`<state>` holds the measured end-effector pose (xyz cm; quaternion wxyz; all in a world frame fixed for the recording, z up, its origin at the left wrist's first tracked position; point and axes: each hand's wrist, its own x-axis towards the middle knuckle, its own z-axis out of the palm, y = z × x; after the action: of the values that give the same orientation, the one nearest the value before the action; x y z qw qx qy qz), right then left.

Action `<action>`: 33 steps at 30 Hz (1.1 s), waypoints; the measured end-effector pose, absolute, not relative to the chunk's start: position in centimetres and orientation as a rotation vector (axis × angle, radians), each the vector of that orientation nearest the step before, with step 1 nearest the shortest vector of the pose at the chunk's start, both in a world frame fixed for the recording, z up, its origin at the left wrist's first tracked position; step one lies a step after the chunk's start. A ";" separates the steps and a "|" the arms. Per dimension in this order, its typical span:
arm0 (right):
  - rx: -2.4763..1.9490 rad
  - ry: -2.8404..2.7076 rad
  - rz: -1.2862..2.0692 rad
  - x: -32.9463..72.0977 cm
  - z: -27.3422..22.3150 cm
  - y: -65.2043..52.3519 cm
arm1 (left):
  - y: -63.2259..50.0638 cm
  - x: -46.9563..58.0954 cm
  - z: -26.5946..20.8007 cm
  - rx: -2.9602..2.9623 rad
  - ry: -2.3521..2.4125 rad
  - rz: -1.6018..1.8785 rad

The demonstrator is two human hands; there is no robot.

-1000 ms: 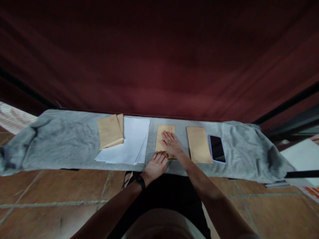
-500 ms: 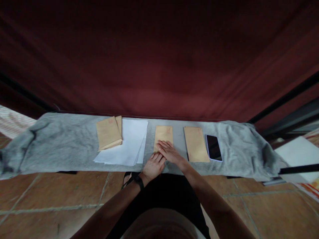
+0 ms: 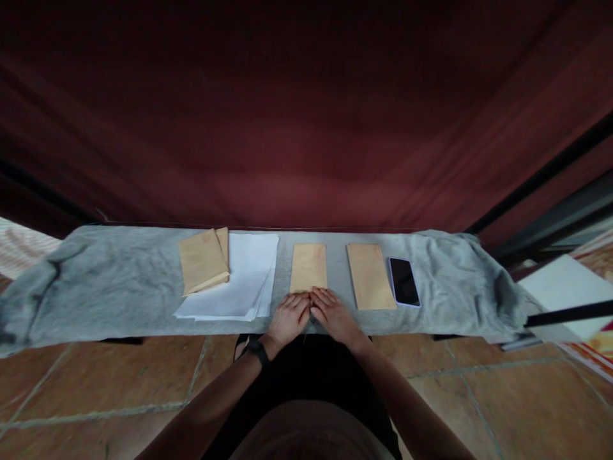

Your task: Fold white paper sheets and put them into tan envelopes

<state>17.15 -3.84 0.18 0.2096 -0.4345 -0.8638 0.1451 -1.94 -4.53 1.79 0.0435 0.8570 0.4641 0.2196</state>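
Home-like room, terracotta floor tiles [image 3: 119, 377], dark red curtain [image 3: 306, 115], blanket-covered bench [image 3: 105, 287]

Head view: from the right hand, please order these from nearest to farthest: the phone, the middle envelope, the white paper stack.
From the right hand:
1. middle envelope, touching the fingertips, just ahead.
2. phone, to the right on the grey cloth.
3. white paper stack, to the left, past the left hand.

The brown envelope [image 3: 308, 266] lay flat on the grey cloth [image 3: 119, 281], long side running away from the person, its plain face up with a faint reddish mark near the far end. It sat just right of the white paper stack [image 3: 239, 281], with its near short edge under the fingertips of both hands.
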 end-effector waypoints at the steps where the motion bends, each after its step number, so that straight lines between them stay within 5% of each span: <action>1: -1.208 -2.402 0.387 17.4 0.3 -4.2 | -4.4 -1.8 1.9 2.592 1.442 0.662; 33: -1.390 -2.154 0.438 16.6 -0.3 -3.7 | 6.8 0.5 -1.4 2.469 1.648 0.385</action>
<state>16.59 -3.69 -0.28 0.2672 -0.5151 -0.7980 0.1623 0.48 6.82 -1.35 0.0739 0.8225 0.5491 0.1281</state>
